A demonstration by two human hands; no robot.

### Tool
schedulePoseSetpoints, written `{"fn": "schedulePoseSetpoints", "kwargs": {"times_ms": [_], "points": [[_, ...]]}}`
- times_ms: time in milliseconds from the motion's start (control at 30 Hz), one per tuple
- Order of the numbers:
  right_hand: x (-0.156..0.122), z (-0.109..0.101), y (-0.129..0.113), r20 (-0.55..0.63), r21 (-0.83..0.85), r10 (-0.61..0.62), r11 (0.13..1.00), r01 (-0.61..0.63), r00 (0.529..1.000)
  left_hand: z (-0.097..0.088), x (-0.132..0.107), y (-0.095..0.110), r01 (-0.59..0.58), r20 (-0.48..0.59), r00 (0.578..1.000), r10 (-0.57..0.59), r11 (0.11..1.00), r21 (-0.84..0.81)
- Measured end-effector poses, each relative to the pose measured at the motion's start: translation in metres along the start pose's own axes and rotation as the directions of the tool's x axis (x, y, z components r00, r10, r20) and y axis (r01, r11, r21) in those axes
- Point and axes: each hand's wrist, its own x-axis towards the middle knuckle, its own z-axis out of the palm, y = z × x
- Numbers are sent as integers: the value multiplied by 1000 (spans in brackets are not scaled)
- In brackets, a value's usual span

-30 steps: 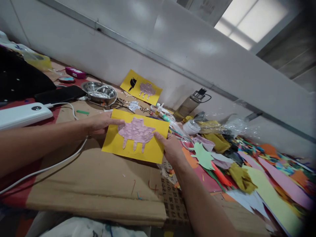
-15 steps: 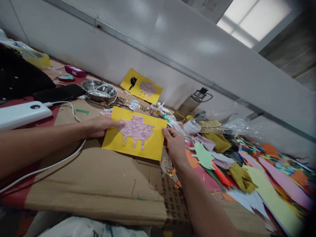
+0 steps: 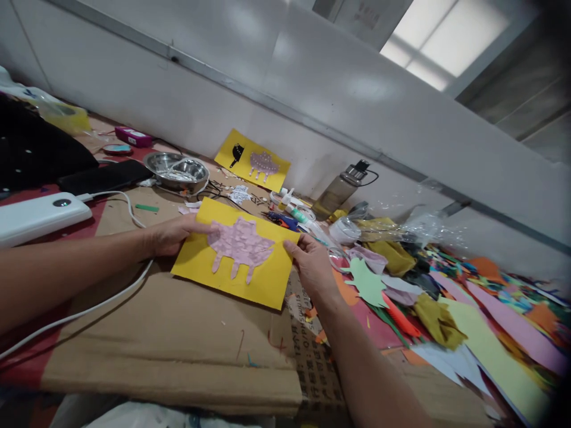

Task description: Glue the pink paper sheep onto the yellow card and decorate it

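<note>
A yellow card [image 3: 263, 279] with a pink scalloped paper shape [image 3: 241, 242] glued on it is held over a flat sheet of cardboard [image 3: 178, 333]. My left hand [image 3: 172, 233] grips the card's left edge, thumb on top near the pink shape. On the opposite side, my right hand [image 3: 312, 264] pinches the right edge. A second yellow card [image 3: 252, 160] with a black shape and a pink shape leans against the wall behind.
A steel bowl [image 3: 178, 169], a white power bank [image 3: 38, 214] with its cable, a dark phone [image 3: 104, 177], glue tubes [image 3: 289, 205] and a bottle [image 3: 341, 187] lie along the back. Coloured paper scraps [image 3: 446, 303] and a green cut-out [image 3: 368, 282] cover the right side.
Both hands have tipped the yellow card and brought it slightly nearer and lower; my right hand's thumb has moved onto the card's right edge.
</note>
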Motion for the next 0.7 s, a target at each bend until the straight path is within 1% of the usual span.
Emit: {"fn": "schedulePoseSetpoints", "kwargs": {"times_ms": [33, 67, 100, 133, 167, 200, 233, 267, 300, 333, 367, 400, 433, 467, 500, 567, 633, 700], "points": [[0, 0, -1, -28, -73, -21, 997, 19, 999, 0, 0, -1, -7, 17, 1000, 7, 1000, 12], [0, 0, -2, -65, -170, -68, 984, 56, 996, 1, 0, -2, -19, 33, 999, 18, 1000, 22], [0, 0, -4, -102, -289, -148, 951, 113, 984, 1, 0, -3, -25, 50, 998, 24, 999, 29], [0, 0, -6, -121, -421, -251, 889, 179, 960, 1, 0, -4, -24, 65, 998, 22, 999, 38], [-1, 1, -9, -106, -549, -359, 799, 246, 927, 1, 1, -5, -20, 78, 997, 16, 999, 50], [-1, 3, -13, -58, -659, -443, 690, 299, 895, 1, 1, -6, -15, 87, 996, 10, 998, 64], [-3, 6, -16, 11, -743, -487, 581, 333, 873, 1, 2, -6, -14, 91, 996, 7, 997, 79], [-4, 9, -21, 85, -804, -494, 479, 352, 865, 1, 2, -7, -15, 91, 996, 7, 995, 94], [-5, 13, -25, 152, -846, -473, 392, 361, 868, 2, 1, -7, -18, 89, 996, 8, 994, 111], [-7, 17, -30, 201, -875, -441, 321, 363, 875, 3, 1, -6, -24, 86, 996, 13, 992, 127], [-8, 22, -35, 238, -890, -409, 271, 366, 881, 4, 0, -6, -28, 86, 996, 15, 989, 148], [-9, 27, -40, 267, -895, -376, 245, 373, 887, 5, -1, -5, -29, 88, 996, 14, 984, 176], [-8, 31, -44, 295, -890, -336, 245, 385, 895, 7, -3, -3, -28, 93, 996, 8, 976, 215], [-8, 34, -48, 322, -877, -284, 269, 397, 903, 8, -5, -1, -30, 98, 995, 4, 965, 262], [-6, 37, -51, 344, -861, -222, 313, 401, 912, 9, -6, 1, -35, 106, 994, 3, 950, 309], [-2, 39, -54, 366, -824, -102, 427, 373, 925, 10, -9, 4, -48, 128, 992, 0, 928, 370], [2, 38, -55, 364, -783, -34, 530, 325, 931, 11, -11, 6, -48, 153, 988, -9, 931, 363], [5, 36, -54, 356, -746, -12, 598, 292, 934, 13, -12, 5, -40, 171, 985, -18, 943, 329]]}}
